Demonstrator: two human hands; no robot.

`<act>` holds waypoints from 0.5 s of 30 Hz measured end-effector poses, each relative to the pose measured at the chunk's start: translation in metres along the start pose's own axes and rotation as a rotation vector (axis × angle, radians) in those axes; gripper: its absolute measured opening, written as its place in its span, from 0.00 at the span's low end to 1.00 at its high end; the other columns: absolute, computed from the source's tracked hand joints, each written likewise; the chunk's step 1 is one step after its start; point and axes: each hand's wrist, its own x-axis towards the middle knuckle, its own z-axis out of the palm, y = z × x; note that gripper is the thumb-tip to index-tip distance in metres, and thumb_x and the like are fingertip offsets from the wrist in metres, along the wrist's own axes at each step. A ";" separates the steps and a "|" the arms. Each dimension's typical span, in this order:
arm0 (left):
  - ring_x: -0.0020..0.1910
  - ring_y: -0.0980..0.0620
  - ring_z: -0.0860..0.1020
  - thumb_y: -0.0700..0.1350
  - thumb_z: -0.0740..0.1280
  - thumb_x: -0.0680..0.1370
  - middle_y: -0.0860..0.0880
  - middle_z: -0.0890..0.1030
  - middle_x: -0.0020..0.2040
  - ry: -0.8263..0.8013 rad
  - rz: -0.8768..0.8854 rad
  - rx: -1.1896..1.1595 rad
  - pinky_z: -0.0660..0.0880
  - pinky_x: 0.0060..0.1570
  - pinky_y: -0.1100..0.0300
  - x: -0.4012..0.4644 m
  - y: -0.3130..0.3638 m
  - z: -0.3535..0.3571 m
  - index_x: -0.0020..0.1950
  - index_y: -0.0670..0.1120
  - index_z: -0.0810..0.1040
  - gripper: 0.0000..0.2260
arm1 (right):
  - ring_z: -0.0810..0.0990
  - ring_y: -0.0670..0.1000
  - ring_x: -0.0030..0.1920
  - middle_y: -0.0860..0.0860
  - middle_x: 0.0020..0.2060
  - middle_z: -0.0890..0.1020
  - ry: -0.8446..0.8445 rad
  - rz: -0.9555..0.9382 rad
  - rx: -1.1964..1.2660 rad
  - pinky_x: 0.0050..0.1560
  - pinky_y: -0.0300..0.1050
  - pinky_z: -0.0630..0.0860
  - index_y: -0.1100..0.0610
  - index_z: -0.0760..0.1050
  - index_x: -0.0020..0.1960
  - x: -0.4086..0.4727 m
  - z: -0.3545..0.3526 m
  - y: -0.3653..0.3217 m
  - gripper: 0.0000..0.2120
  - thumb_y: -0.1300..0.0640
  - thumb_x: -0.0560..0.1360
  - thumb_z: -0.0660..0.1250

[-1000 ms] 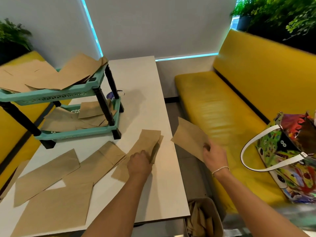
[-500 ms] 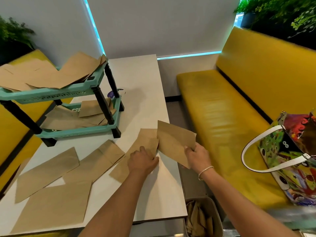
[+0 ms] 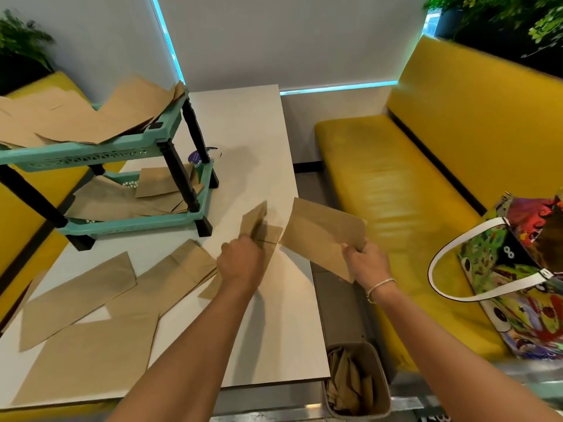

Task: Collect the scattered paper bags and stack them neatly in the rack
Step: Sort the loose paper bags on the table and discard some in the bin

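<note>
The right hand [image 3: 367, 263] pinches a flat paper bag [image 3: 323, 236] by its near edge, above the bench [image 3: 243, 132] edge; the left hand [image 3: 240, 263] lifts another bag [image 3: 256, 223]; light, floppy, creasable, likely best held at an edge.

Brown paper bags [image 3: 323, 236] — teal rack [image 3: 91, 150], yellow bench [image 3: 396, 184] — white table [image 3: 243, 123]

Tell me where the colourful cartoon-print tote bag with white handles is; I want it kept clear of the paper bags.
The colourful cartoon-print tote bag sits at the right of the head view on the yellow bench seat, beyond the right hand.
</note>
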 end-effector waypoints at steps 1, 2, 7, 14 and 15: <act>0.54 0.42 0.76 0.37 0.53 0.79 0.40 0.80 0.53 0.045 0.017 0.001 0.71 0.46 0.53 0.001 0.007 -0.007 0.58 0.39 0.75 0.13 | 0.78 0.61 0.53 0.57 0.53 0.79 0.016 0.005 0.004 0.52 0.56 0.78 0.60 0.73 0.62 0.003 -0.002 0.001 0.14 0.57 0.78 0.60; 0.54 0.41 0.75 0.36 0.53 0.79 0.40 0.79 0.53 0.079 0.036 0.014 0.71 0.45 0.53 0.004 0.015 -0.013 0.59 0.39 0.74 0.13 | 0.78 0.61 0.54 0.57 0.54 0.79 0.032 0.008 0.000 0.51 0.51 0.76 0.61 0.74 0.62 0.005 -0.004 0.002 0.14 0.57 0.78 0.60; 0.55 0.42 0.76 0.36 0.55 0.79 0.41 0.78 0.56 -0.003 0.044 0.171 0.69 0.45 0.55 0.015 0.040 -0.028 0.60 0.39 0.74 0.13 | 0.76 0.59 0.54 0.59 0.55 0.79 0.035 0.025 -0.019 0.46 0.42 0.68 0.62 0.75 0.59 0.012 -0.008 0.006 0.14 0.57 0.79 0.60; 0.49 0.45 0.76 0.35 0.59 0.78 0.43 0.77 0.49 -0.152 -0.020 0.214 0.68 0.43 0.58 0.009 0.025 -0.030 0.56 0.40 0.76 0.10 | 0.71 0.52 0.44 0.58 0.51 0.79 -0.027 -0.017 -0.089 0.43 0.41 0.67 0.61 0.75 0.58 0.019 -0.002 0.008 0.12 0.57 0.79 0.58; 0.47 0.45 0.75 0.34 0.59 0.77 0.44 0.76 0.47 -0.159 -0.039 0.207 0.68 0.43 0.57 0.011 0.023 -0.035 0.55 0.40 0.76 0.09 | 0.72 0.52 0.45 0.57 0.52 0.79 -0.036 -0.021 -0.084 0.44 0.42 0.68 0.60 0.74 0.59 0.021 0.000 0.008 0.13 0.57 0.79 0.58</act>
